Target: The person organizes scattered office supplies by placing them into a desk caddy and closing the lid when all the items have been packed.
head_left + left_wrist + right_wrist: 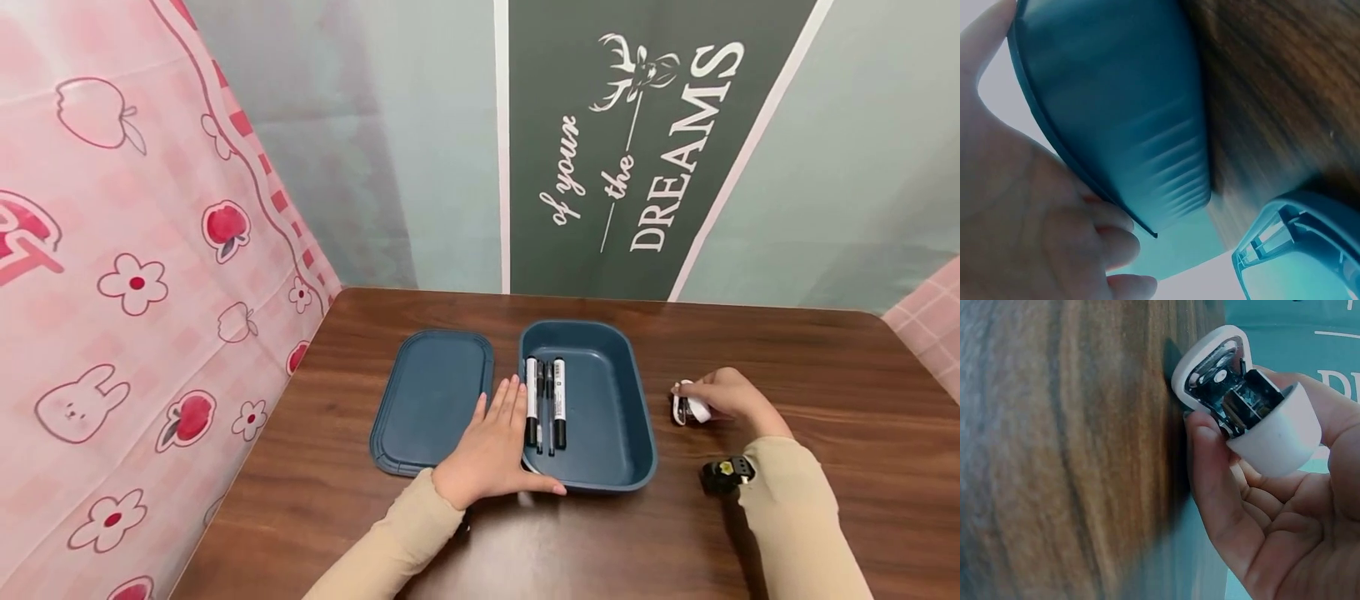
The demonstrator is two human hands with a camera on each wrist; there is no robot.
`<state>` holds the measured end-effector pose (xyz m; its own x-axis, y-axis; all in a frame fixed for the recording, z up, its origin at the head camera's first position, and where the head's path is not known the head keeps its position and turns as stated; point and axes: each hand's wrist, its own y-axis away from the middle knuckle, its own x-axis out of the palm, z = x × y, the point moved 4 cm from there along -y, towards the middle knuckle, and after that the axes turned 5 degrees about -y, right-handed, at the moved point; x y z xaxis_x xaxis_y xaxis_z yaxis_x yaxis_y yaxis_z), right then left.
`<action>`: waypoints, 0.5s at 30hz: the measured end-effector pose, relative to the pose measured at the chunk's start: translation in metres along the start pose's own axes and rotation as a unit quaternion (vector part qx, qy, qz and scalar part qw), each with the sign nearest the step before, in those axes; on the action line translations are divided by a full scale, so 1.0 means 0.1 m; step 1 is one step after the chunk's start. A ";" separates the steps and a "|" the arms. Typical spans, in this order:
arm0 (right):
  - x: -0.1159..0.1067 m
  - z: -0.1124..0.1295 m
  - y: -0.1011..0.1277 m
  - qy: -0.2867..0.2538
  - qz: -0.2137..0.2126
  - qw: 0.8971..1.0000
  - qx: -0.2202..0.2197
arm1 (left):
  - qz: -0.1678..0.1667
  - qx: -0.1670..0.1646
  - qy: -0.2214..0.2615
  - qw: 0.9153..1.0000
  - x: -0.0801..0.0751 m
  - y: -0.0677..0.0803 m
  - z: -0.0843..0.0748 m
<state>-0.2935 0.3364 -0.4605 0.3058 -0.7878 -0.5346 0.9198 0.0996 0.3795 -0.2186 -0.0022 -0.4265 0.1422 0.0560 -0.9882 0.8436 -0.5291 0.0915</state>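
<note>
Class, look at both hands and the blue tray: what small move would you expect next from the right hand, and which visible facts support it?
Probably the right hand lifts the white stapler it grips and carries it left toward the blue tray. The tray is open, its lid lying beside it, three pens already inside, and the left hand rests flat against its edge.

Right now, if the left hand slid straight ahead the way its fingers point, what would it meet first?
Probably nothing soon: the left hand points along the gap between the lid and the box toward bare table; depth is unclear.
</note>
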 end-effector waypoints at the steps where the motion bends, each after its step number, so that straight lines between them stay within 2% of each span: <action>1: 0.00 0.01 0.00 0.002 -0.001 1.000 -0.001 | 0.001 0.001 -0.004 1.000 -0.01 -0.01 0.01; 7: -0.04 0.00 -0.01 -0.005 -0.004 1.000 -0.008 | 0.009 0.015 -0.012 1.000 -0.05 -0.10 0.03; 15: 0.01 -0.05 -0.03 -0.024 0.007 1.000 -0.007 | 0.027 0.016 -0.021 0.999 -0.01 -0.14 0.10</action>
<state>-0.2950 0.3386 -0.4664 0.3065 -0.8149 -0.4919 0.9191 0.1191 0.3755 -0.2360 -0.0034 -0.4282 0.1637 -0.0089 -0.9865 0.8182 -0.5575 0.1408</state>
